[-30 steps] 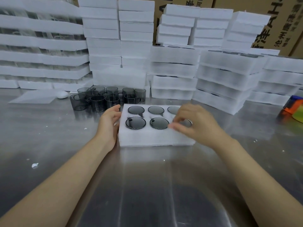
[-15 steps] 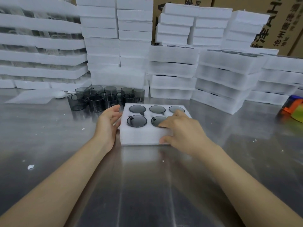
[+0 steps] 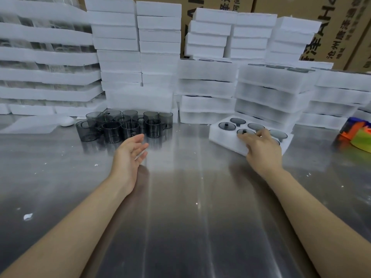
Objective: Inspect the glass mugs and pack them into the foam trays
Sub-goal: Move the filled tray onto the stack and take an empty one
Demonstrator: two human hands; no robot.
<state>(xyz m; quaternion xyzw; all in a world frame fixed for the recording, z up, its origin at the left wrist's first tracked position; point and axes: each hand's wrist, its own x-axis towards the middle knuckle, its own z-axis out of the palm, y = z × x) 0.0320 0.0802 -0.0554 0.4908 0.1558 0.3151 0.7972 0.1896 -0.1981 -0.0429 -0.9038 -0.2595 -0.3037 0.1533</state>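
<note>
A white foam tray (image 3: 218,135) with dark smoked-glass mugs (image 3: 226,126) sunk into its round holes sits at the right of the steel table, turned at an angle. My right hand (image 3: 263,151) grips its near edge, fingers spread over the top and covering some holes. Several loose smoked-glass mugs (image 3: 128,128) stand in a cluster at the back left. My left hand (image 3: 130,153) hovers in front of that cluster with relaxed, empty fingers and touches nothing.
Tall stacks of white foam trays (image 3: 206,87) line the back, with cardboard boxes (image 3: 341,37) behind them. A flat foam sheet (image 3: 30,125) and a small white object (image 3: 67,121) lie at the left. A bright multicoloured object (image 3: 359,135) sits at the right edge. Foam crumbs dot the table (image 3: 190,197).
My right hand has slid the filled tray from the centre to the right, turning it. My left hand let go of the tray's left side and now hangs free near the loose mugs.
</note>
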